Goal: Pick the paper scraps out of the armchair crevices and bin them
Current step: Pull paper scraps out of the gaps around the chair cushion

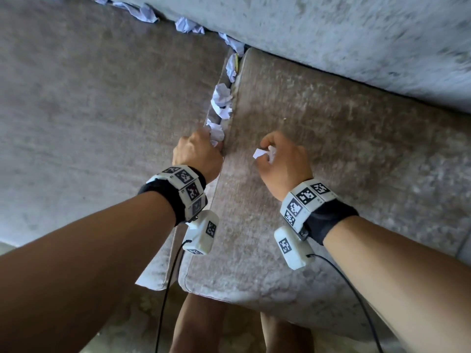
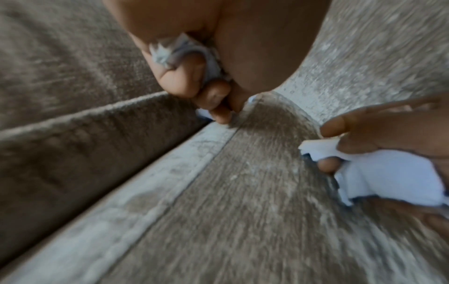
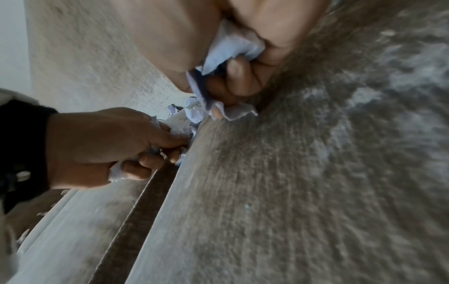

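Note:
Crumpled white paper scraps fill the crevice between two grey-brown seat cushions and run along the gap under the backrest. My left hand is at the near end of the crevice, its fingers curled round a scrap and its fingertips down in the gap. My right hand hovers over the right cushion, gripping a bunch of white scraps, with one corner poking out.
The pale backrest rises at the top right. The left cushion spreads to the left. Wrist-camera cables hang by the seat's front edge, above my legs and the floor. No bin is in view.

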Action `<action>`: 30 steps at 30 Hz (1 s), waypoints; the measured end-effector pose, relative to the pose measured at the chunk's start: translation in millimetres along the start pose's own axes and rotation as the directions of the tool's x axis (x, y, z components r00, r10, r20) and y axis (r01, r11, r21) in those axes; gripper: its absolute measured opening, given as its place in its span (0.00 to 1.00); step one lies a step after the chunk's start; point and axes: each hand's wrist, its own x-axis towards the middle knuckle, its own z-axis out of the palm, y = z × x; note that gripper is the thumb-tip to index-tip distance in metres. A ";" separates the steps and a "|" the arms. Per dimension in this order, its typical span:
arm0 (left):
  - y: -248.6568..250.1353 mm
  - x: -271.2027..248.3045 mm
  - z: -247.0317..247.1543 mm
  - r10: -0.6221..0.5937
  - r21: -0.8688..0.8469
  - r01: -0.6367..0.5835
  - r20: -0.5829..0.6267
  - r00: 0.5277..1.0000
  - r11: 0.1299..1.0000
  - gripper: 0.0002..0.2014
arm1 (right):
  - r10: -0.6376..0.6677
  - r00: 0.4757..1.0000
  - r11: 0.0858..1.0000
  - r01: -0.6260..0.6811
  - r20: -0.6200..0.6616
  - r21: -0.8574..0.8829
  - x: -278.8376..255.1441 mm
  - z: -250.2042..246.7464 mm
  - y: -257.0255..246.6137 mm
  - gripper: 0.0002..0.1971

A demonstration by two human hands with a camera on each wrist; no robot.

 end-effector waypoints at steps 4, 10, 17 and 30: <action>-13.2 -11.5 -3.3 -0.001 -0.043 0.001 -0.005 1.000 0.999 0.05 | -0.040 0.999 0.998 0.042 0.034 -0.047 2.9 3.1 -21.3 0.17; -40.9 -24.0 -9.6 0.004 -0.089 -0.003 0.009 1.000 0.996 0.04 | -0.139 0.990 0.984 0.134 -0.038 -0.117 20.6 27.2 -44.5 0.17; -68.1 -34.9 -14.9 -0.001 -0.164 -0.001 -0.012 1.000 0.986 0.09 | -0.199 0.974 0.956 0.169 -0.109 -0.239 52.2 52.2 -65.6 0.21; -85.7 -48.7 -27.3 0.008 -0.192 -0.015 -0.039 0.999 0.981 0.08 | -0.201 0.970 0.948 0.157 -0.137 -0.278 43.8 51.2 -72.3 0.15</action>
